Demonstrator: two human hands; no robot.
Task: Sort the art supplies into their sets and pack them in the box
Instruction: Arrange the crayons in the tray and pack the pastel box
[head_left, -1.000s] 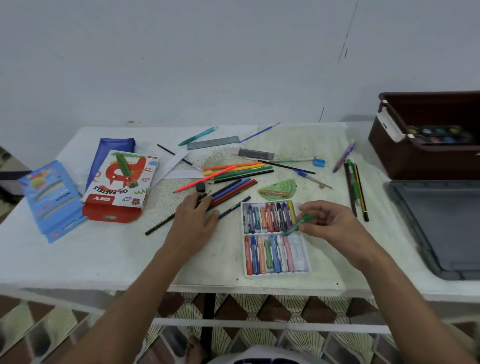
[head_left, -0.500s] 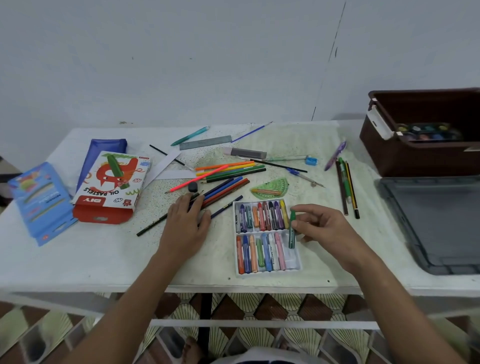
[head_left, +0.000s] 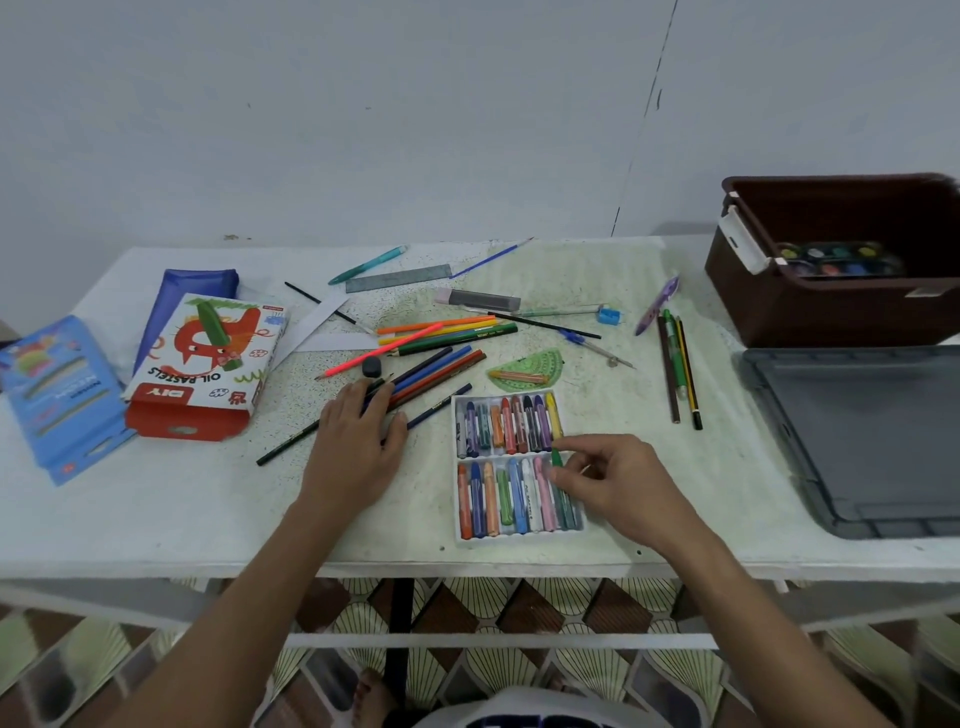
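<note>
Far out past the left hand (head_left: 358, 447), two blue packets (head_left: 57, 395) lie at the desk (head_left: 156, 509) edge, and beside them the oil pastel carton (head_left: 202, 364) rests partly on a dark blue pouch (head_left: 197, 280); none of these is packed yet. The left hand lies flat, fingers straight and spread, pressing on the near ends of a loose fan of coloured pencils (head_left: 441, 353) that reaches up and away from its fingertips. Beyond them a teal pen (head_left: 366, 265), a grey ruler (head_left: 397, 278), an eraser (head_left: 478, 298) and a black eraser nub (head_left: 372, 367) lie scattered, all unsorted.

Between the two hands sits the white pastel tray (head_left: 514, 467). Its far row looks full and its near row is nearly so. The right hand (head_left: 618, 483) pinches a green pastel (head_left: 557, 460) at the tray's right end, tip upward, seemingly seating it in one of the last slots. So the pastel set looks close to complete, though the tray is not yet in its carton.

Just beyond the right hand a green protractor (head_left: 530, 369) lies on the desk, and further right a blue sharpener (head_left: 608, 316), a purple pen (head_left: 657, 306) and a small group of pencils (head_left: 680, 369) wait. Far to the right the brown box (head_left: 810, 312) holds only a watercolour palette (head_left: 841, 260), with its grey lid (head_left: 857, 441) lying off beside it. By my reckoning most of the packing is left.
</note>
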